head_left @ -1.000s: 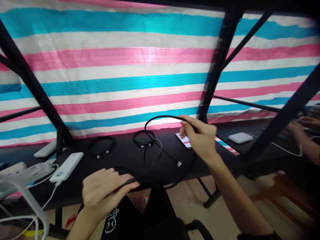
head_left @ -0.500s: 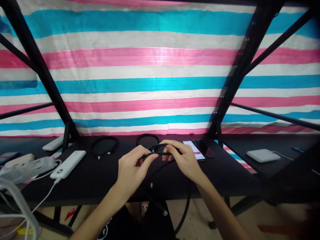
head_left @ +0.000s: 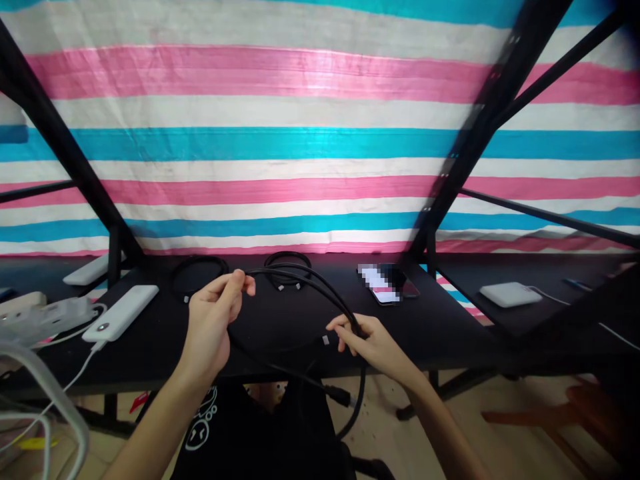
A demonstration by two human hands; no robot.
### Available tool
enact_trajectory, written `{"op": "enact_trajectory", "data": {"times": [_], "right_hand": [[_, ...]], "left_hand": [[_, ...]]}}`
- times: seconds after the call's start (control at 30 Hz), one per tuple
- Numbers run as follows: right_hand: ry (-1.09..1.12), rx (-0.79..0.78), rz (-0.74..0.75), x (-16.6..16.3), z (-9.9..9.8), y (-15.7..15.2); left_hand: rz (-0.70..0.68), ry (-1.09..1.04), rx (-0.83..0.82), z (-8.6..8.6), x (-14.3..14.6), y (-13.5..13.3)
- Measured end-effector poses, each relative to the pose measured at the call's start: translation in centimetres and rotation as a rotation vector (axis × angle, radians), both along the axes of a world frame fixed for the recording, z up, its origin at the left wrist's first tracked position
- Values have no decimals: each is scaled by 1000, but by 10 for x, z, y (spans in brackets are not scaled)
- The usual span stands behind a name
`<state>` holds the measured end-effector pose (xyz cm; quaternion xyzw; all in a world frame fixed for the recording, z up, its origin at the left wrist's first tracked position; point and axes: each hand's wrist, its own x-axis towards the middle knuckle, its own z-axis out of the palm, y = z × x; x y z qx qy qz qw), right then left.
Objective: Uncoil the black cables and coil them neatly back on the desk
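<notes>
Two bare hands, head view: left hand [head_left: 215, 320] and right hand [head_left: 373, 340] stand well apart, with black cable [head_left: 336, 298] strung between them; half a second ago they were close together, fingertips nearly meeting.
Left hand: thumb and fingertips pinch the cable; this hand is raised above the near part of the black table [head_left: 280, 327].
Right hand: fingers and thumb close around the cable strands, lower than the left fingertips, where the earlier frame had both at about one height.
Black cable: bows upward from the left fingertips to the right hand in side-by-side strands, a wider arc than the small flattened loop seen before; more of it hangs below the right hand.
Plugs: one black plug [head_left: 340, 395] hangs below the right hand, toward the lap; one metal tip [head_left: 326, 340] shows just left of the right fingers.
Coils: left coil [head_left: 174, 273] lies behind the left hand, right coil [head_left: 287, 253] beyond the gap between the hands; both remain in place on the table.
Phones: lit phone [head_left: 375, 283] lies beyond the right hand, its screen now pixelated, with dark phone [head_left: 407, 283] just beside it.
White power bank [head_left: 123, 313]: left of the left hand, on the table, with a white cord [head_left: 83, 380] plugged into its near end.
</notes>
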<state>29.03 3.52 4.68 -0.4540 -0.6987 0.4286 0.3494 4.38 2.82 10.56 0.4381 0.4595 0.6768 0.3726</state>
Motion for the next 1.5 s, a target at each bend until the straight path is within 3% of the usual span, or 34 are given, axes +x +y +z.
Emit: {"op": "enact_trajectory", "data": {"times": [0.23,0.47,0.63,0.8,0.93,1.07,1.2,1.27,1.37,1.5], "right_hand": [[-57,98,1,17,-3,-14],[4,376,-416,55,22,-25],[98,461,-686,71,41,-41],[462,296,-753,61,50,-33],[801,-22,-654,24,55,-19],[1097,-385,-466,-27,59,-12],[1363,-421,-436,-68,54,-8],[1400,-449,-419,-80,49,-7],[1281,-500,-364,-87,39,-11],[982,-554,-326,-88,27,-21]], "left_hand": [[28,-95,-117,-3,-26,5],[-359,270,-331,-18,-61,-6],[-388,412,-350,-36,-92,-11],[-450,171,-317,-49,-101,-12],[-593,34,-283,-58,-68,-14],[-653,-30,-225,-65,-26,-18],[-640,-73,-155,-63,-1,-26],[-619,-64,-104,-60,3,-27],[-549,-110,-44,-58,2,-25],[-269,-31,-56,-60,-6,-14]]}}
